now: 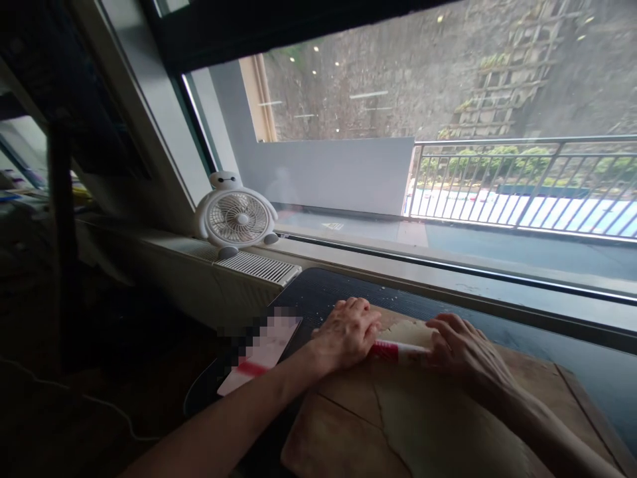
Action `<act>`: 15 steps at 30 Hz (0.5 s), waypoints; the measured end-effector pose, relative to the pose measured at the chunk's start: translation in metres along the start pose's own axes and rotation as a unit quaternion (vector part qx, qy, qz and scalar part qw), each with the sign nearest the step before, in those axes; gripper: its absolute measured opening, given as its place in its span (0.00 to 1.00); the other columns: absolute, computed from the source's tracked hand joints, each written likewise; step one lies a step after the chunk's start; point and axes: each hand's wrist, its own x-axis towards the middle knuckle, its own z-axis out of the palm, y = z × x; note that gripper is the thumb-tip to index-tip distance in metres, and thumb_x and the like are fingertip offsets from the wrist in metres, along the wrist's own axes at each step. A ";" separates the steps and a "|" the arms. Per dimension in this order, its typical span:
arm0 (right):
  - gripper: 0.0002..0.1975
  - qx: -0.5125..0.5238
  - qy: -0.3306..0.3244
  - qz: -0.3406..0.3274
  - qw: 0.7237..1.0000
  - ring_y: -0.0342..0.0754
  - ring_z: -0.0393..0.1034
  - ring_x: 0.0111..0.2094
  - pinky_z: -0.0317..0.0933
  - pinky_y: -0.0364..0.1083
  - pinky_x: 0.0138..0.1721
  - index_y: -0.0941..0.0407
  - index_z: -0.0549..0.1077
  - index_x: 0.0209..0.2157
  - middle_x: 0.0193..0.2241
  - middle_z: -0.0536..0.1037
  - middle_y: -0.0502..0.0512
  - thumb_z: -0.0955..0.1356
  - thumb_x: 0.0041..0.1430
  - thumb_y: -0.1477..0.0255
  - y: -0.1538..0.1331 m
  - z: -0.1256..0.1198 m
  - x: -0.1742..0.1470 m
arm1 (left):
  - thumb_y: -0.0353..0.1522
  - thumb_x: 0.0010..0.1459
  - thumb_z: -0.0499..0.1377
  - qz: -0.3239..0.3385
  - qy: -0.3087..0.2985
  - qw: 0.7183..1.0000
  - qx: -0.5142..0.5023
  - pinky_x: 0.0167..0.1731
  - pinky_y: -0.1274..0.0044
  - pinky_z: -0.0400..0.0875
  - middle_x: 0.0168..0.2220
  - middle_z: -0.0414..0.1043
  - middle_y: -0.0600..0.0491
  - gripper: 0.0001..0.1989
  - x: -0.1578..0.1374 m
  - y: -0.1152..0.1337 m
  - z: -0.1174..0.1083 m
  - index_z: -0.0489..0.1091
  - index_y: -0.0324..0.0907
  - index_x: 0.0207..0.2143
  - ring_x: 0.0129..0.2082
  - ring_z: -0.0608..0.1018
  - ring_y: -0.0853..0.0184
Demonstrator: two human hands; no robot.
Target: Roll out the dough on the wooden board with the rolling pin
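Between my hands lies a slim red-and-white tube [391, 349], set crosswise on a thin, pale sheet of dough [423, 411]. My left hand [351, 332] is closed over the tube's left end, fingers curled. At the other end, my right hand [460, 348] bends its fingers over the tube. Both palms hide the tube's ends. Under the sheet is a brown wooden board [331, 435] with dark seams. The dough's ragged left edge runs toward me across the board.
The board rests on a dark ridged table [318, 289] beside the window. A pale card with a red band [253, 368], partly pixelated, lies left of my left forearm. A white figure-shaped fan [241, 216] stands on the radiator [259, 269]. A white cable [107, 405] hangs at lower left.
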 end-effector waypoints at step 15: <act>0.19 0.012 -0.047 0.039 0.998 0.53 0.64 0.49 0.60 0.54 0.45 0.53 0.70 0.46 0.49 0.69 0.59 0.56 0.60 0.65 0.024 0.030 0.030 | 0.46 0.62 0.38 -0.035 -0.046 0.998 0.004 0.54 0.58 0.54 0.55 0.61 0.46 0.26 0.026 -0.010 0.016 0.62 0.42 0.52 0.56 0.60 0.56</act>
